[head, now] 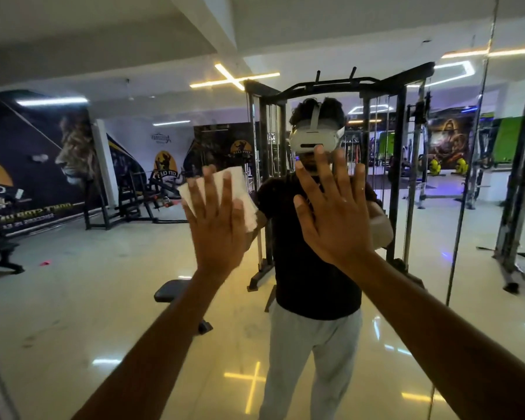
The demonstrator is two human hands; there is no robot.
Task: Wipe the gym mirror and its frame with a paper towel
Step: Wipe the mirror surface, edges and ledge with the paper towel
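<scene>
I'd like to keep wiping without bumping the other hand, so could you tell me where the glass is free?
Free glass lies left of the paper towel under the left hand, and below both hands down the mirror. It is crowded between the towel and the right hand; further right runs the mirror seam.

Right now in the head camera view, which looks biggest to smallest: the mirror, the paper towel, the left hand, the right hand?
1. mirror, fills nearly the whole view.
2. right hand and left hand, about alike; I won't rank them.
3. paper towel, partly hidden under the left hand's fingers.

Glossy floor (82, 298), cable machine (340, 86), lion mural (73, 147).
</scene>
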